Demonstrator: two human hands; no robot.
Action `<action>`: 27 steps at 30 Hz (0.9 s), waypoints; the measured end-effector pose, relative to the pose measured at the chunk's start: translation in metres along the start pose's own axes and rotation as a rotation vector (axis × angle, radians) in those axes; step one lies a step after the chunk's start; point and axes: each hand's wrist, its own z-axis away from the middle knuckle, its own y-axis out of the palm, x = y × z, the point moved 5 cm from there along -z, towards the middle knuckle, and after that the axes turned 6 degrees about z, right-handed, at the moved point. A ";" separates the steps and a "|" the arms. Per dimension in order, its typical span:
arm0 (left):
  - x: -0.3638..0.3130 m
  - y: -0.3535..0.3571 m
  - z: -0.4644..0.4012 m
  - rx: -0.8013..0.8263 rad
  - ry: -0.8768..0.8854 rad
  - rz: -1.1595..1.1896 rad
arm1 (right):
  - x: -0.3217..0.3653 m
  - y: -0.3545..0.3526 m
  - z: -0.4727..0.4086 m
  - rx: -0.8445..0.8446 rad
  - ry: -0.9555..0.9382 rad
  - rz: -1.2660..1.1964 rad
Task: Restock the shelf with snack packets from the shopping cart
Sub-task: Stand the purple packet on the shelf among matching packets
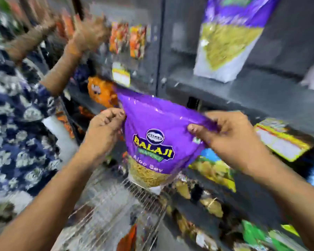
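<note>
- A purple Balaji Aloo Sev packet (158, 140) hangs in mid-air between two bare hands, above the wire shopping cart (116, 201) and in front of the dark shelf (243, 91).
- The left hand (103, 131) pinches the packet's upper left edge with curled fingers; the right hand (232, 136) pinches its upper right corner, thumb pressed on the front face.
- The packet's clear lower window, showing yellow sev, dips toward the cart's far rim.
- On the shelf board above the right hand, a matching purple packet (230, 38) stands upright, leaning slightly, well apart from the held one.
- A yellow-edged price tag (281, 140) sticks out from the shelf's front edge just beside the right hand.
- Yellow and green snack packets (214, 171) fill the lower shelf levels at right.
- At left, a second person in a blue-and-white patterned shirt (16, 124) reaches up with a blurred, spread hand (89, 35) toward orange packets (127, 40) on the upper shelf, standing close against the cart's left side.
- An orange packet (101, 91) sits on the shelf edge just behind the held packet's top left corner.
</note>
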 end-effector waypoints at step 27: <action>-0.067 0.455 -0.127 -0.188 0.255 0.258 | -0.138 -0.251 0.041 -0.576 0.264 -0.055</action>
